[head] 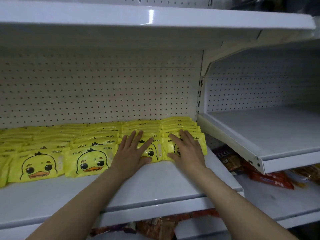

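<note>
Several yellow wipe packs [90, 161] printed with a cartoon duck face lie in overlapping rows on a white metal shelf [155, 184]. My left hand [132, 149] lies flat with straight fingers on the front pack of the second row from the right. My right hand [187, 149] rests flat, fingers spread, on the front pack of the rightmost row [180, 129]. Both forearms reach in over the shelf's front edge. The hands hide most of the two packs' duck faces.
A pegboard back wall [103, 87] rises behind the packs, and an upper shelf [155, 16] hangs overhead. To the right a bare white shelf [270, 132] tilts forward. Red and orange snack bags [270, 177] lie on lower shelves, right and below.
</note>
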`<state>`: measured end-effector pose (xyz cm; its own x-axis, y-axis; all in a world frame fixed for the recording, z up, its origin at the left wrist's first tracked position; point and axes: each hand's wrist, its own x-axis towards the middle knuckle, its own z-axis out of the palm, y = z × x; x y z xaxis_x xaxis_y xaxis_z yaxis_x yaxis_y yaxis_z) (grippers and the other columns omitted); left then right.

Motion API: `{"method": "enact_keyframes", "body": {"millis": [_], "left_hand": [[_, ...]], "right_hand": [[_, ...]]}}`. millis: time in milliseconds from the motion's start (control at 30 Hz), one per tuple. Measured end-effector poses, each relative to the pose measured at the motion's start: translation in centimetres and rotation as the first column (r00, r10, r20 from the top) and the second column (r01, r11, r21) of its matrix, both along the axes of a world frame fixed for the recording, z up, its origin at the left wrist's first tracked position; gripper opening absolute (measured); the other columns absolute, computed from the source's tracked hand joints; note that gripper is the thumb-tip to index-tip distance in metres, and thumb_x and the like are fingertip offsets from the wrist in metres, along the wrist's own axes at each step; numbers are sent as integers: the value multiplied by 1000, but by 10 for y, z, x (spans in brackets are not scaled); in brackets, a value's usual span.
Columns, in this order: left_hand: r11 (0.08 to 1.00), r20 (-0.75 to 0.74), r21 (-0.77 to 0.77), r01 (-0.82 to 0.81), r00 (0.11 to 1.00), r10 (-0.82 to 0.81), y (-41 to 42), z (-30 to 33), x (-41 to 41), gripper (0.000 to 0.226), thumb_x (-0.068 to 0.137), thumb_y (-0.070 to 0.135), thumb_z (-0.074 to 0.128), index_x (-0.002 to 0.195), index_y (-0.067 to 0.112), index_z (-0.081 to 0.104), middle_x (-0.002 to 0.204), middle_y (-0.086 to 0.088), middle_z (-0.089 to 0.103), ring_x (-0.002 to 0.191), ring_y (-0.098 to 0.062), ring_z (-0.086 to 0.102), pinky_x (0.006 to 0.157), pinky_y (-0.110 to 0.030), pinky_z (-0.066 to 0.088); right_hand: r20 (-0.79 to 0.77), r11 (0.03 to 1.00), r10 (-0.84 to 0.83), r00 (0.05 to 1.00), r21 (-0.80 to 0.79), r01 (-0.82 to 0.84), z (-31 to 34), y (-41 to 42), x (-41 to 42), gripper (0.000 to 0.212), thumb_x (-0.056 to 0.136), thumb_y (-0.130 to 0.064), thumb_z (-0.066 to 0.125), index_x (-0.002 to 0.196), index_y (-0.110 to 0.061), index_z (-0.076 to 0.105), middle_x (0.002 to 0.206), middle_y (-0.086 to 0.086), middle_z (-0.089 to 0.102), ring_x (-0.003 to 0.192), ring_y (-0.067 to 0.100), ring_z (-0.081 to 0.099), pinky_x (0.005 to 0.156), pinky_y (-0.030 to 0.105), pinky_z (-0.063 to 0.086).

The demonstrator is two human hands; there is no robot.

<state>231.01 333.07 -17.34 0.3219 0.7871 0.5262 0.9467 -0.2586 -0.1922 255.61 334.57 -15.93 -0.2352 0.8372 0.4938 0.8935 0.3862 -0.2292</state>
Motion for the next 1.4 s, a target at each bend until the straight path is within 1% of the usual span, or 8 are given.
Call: {"method": "enact_keyframes", "body": {"millis": [167,467,600,667,800,933,1167,1400], "left_hand": [[1000,2,-23,11,1000,-11,3,0,-3,78,84,73,24,153,38,13,160,-12,19,148,-35,13,116,-54,13],[1000,4,-10,13,1000,-13,-2,5,1,74,87,68,34,152,35,20,156,-17,28,145,-37,21,115,-54,19],[997,-39,60,45,998,-43,-8,2,9,76,77,55,70,145,34,41,149,-19,40,138,-39,38,108,-56,36],[998,-35,57,17,999,-15,-11,-1,13,82,73,53,75,145,35,40,149,-18,41,136,-38,40,106,-56,38],[999,-13,-20,-41,999,41,-13,1,17,84,79,51,71,149,39,26,154,-16,34,143,-37,29,110,-54,29],[994,-4,-88,-65,998,65,-15,5,22,73,92,49,55,151,41,13,162,-12,10,149,-33,3,117,-51,7],[964,59,-217,-151,984,167,-35,22,39,66,98,53,37,153,41,1,162,-8,-10,149,-27,-11,120,-45,-1],[917,191,-300,-262,925,327,-67,55,41,67,96,55,42,154,31,17,162,-12,11,148,-30,11,119,-44,15]], "right_hand": [[-10,999,-44,999,0,44,-5,-4,-3,66,90,-48,61,149,-42,31,163,0,17,152,18,5,117,53,23],[-41,994,-102,994,42,104,-2,-13,-6,57,93,-48,56,146,-39,37,162,3,22,151,22,10,114,55,28],[-32,994,-104,994,-30,103,-9,-24,-5,52,100,-48,39,150,-44,26,165,3,8,152,23,0,115,57,25],[21,993,-78,997,-83,80,-12,-28,-3,54,102,-49,31,153,-45,15,166,2,-2,152,22,-9,118,56,18],[115,979,-52,992,-190,74,-11,-29,-3,59,102,-56,15,153,-44,-10,160,-2,-27,145,20,-32,120,54,0],[163,969,-40,986,-233,78,-7,-26,-3,62,100,-60,11,153,-41,-15,158,0,-32,143,22,-36,119,56,-3],[95,962,12,995,-274,15,12,-26,4,58,102,-55,18,156,-36,10,165,3,-11,150,21,-17,121,51,11],[133,958,166,977,-257,-128,51,-31,1,57,99,-42,47,151,-22,31,161,9,20,148,27,17,112,45,32]]}}
